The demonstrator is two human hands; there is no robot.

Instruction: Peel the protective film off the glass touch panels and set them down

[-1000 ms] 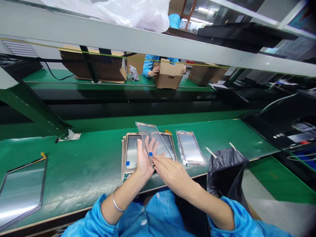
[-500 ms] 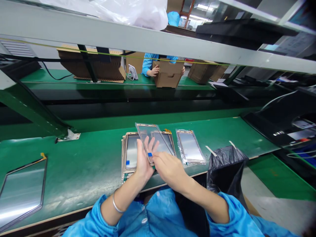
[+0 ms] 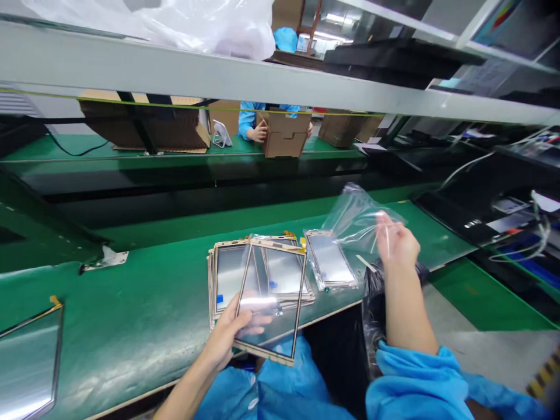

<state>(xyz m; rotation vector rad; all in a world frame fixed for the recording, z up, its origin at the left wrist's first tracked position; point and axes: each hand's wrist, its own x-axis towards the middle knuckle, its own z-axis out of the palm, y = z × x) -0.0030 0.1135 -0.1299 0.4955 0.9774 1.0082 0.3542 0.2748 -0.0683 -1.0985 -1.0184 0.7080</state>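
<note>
My left hand (image 3: 234, 326) holds a clear glass touch panel (image 3: 280, 280) with a dark and gold border by its lower left side, fingers behind the glass and thumb at the edge. Off to the right, my raised right hand (image 3: 396, 236) pinches a crumpled sheet of clear plastic film (image 3: 354, 213). Behind the held panel lie stacks of similar panels (image 3: 230, 268), some with blue tabs. Just right of them, another stack of panels in clear film (image 3: 330, 259) rests on the green bench.
A bin with a black plastic bag (image 3: 374, 303) hangs at the bench edge, below my right forearm. A larger glass panel (image 3: 32, 361) lies far left. Beyond the white shelf beam (image 3: 196, 76), a person's hands hold a cardboard box (image 3: 286, 134).
The clear film has come off the panel and moved up and right in my right hand. My left hand has turned the panel and brought it lower, closer to me.
</note>
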